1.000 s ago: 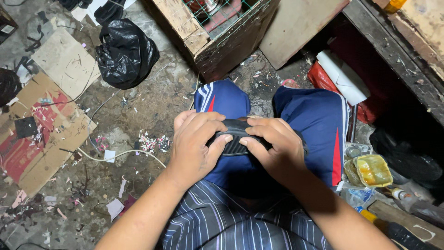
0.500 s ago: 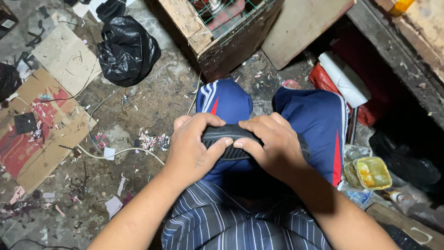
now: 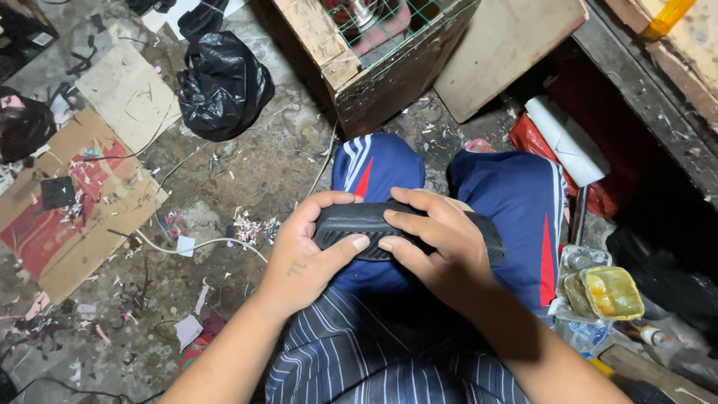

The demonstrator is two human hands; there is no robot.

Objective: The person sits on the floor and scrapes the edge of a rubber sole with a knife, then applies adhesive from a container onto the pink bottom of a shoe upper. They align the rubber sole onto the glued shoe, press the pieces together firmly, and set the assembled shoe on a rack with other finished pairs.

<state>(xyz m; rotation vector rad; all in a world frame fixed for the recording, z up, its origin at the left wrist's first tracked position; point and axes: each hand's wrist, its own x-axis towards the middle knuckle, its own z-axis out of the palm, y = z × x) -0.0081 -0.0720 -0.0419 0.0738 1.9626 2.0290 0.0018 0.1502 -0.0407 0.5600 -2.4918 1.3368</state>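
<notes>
Currently, both hands grip a black shoe sole (image 3: 359, 223) held across the lap, above the knees in blue track trousers (image 3: 523, 217). The left hand (image 3: 307, 258) wraps the sole's left end: its thumb lies along the upper edge, and its fingers (image 3: 351, 245) curl closed beneath and over the near edge. The right hand (image 3: 441, 247) covers the middle and right portion of the sole from above, with its fingers (image 3: 407, 218) bent tightly over the upper surface and the fingertips meeting those of the left hand at the near edge. The sole's ribbed face is visible between the two hands; its right end projects just past the right hand. On the littered floor, a black plastic bag (image 3: 223, 84) lies well apart to the upper left, beside flattened cardboard (image 3: 82, 217). A wooden crate (image 3: 374, 52) with wire mesh stands beyond the knees. A yellow-stained tray (image 3: 609, 292) sits just beside the right knee.
</notes>
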